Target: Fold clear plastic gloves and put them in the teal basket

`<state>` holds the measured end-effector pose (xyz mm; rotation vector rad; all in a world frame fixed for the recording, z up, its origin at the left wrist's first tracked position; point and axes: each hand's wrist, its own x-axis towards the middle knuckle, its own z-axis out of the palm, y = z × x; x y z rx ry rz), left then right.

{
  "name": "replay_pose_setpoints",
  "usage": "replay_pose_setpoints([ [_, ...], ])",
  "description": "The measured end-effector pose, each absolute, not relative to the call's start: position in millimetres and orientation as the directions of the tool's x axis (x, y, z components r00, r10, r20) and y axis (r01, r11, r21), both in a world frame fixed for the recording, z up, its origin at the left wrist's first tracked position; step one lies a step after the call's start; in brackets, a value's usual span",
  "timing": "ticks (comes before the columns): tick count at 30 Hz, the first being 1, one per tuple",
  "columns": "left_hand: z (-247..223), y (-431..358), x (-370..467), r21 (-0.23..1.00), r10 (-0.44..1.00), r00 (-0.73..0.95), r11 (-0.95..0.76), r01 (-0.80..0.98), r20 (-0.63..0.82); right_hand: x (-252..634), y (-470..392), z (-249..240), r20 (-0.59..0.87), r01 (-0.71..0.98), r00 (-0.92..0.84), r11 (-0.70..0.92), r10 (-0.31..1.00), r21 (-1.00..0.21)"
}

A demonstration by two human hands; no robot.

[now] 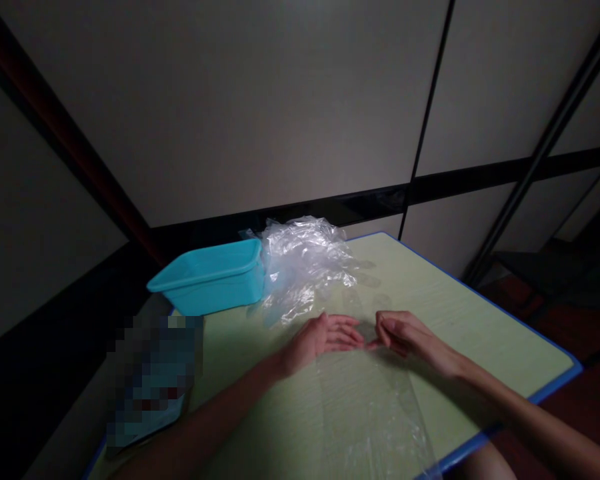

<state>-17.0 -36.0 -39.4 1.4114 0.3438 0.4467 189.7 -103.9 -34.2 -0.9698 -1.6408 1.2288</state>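
A clear plastic sheet or bag (pixel 370 413) lies flat on the pale green table, its lower part reaching the near edge. My left hand (pixel 325 339) rests at the upper left of this plastic, palm turned inward and fingers stretched out toward the right. Facing it, my right hand (pixel 403 333) has its fingers curled together at the plastic's upper edge; what they pinch is too thin to make out. Behind both hands sits a crumpled heap of clear plastic (pixel 307 257).
A turquoise basin (pixel 215 280) stands at the table's back left, against the plastic heap. In front of it lies a blurred-out flat item (pixel 160 380). The table (pixel 505 333) has a blue rim, and pale panels rise behind it.
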Motion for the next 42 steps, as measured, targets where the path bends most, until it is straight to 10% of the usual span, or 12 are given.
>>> replay_pose_setpoints([
  [17,-42.2,-27.5,-20.1,0.846,0.493,0.868,0.432,-0.312,0.069,183.9,-111.0,-38.1,0.191,0.181,-0.321,0.258,0.928,-0.949],
  [22,-41.5,-20.6,-24.1,0.836,0.442,0.894,0.458,-0.303,0.081,189.1,-147.1,-9.2,0.242,0.528,-0.607,0.612,0.757,-0.588],
  [33,-49.1,-18.6,-24.4,0.852,0.380,0.922,0.455,-0.258,0.076,205.1,-186.6,-24.9,0.144,0.563,-0.817,0.827,0.559,-0.015],
  [42,-50.9,-18.1,-24.0,0.873,0.343,0.939,0.457,-0.168,0.002,200.4,-187.5,-11.6,0.121,0.553,-0.803,0.806,0.583,-0.214],
])
